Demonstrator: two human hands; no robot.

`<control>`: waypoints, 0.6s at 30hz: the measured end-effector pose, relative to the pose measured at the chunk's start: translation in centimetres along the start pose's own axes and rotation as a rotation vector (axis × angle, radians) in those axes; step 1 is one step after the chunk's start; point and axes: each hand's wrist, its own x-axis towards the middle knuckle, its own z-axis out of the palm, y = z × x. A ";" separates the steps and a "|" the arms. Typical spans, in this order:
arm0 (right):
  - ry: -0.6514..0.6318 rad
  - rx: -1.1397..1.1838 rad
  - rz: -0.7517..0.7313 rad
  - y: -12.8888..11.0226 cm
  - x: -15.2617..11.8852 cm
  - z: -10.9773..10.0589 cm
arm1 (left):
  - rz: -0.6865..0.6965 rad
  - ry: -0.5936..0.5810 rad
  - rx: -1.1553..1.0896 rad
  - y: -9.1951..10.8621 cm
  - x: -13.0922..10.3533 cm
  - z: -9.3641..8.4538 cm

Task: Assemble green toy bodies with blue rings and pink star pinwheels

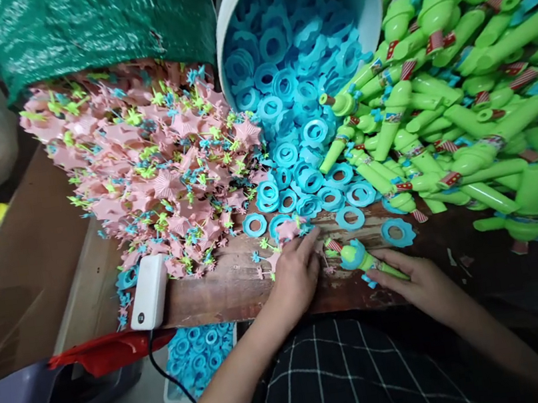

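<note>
My right hand [412, 278] is closed around the lower end of a bright green plastic toy wand [379, 264]. A blue scalloped collar [352, 255] sits round its bulb, and a red-striped tip points up and left. My left hand [300, 274] rests at the bench's front, its fingers bent and close together; whatever they grip is hidden. Just beyond its knuckles lies a pink star-shaped plastic piece [287, 229] with small green and blue parts. Another pink piece [272, 260] lies left of that hand. Loose blue rings [351, 218] are scattered beyond both hands.
Pink star pieces [164, 177] spill from a green sack [97, 32]. A tipped white bucket [373, 4] pours out blue rings. Green wands [477, 103] are heaped right. A white power bank [148, 292] with a cable lies at the front edge; a ring-filled bin [170, 399] stands below.
</note>
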 end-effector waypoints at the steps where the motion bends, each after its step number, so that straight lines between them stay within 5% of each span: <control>1: 0.008 -0.074 -0.017 0.3 -0.3 -0.3 | -0.009 0.013 -0.030 0.1 0.2 0.1; 9: 0.135 -0.283 -0.188 1.4 -1.7 0.6 | 0.023 -0.009 -0.130 0.2 0.6 0.5; 18: 0.134 -0.399 -0.346 1.9 -1.5 1.1 | 0.009 -0.031 -0.163 -0.5 0.4 0.5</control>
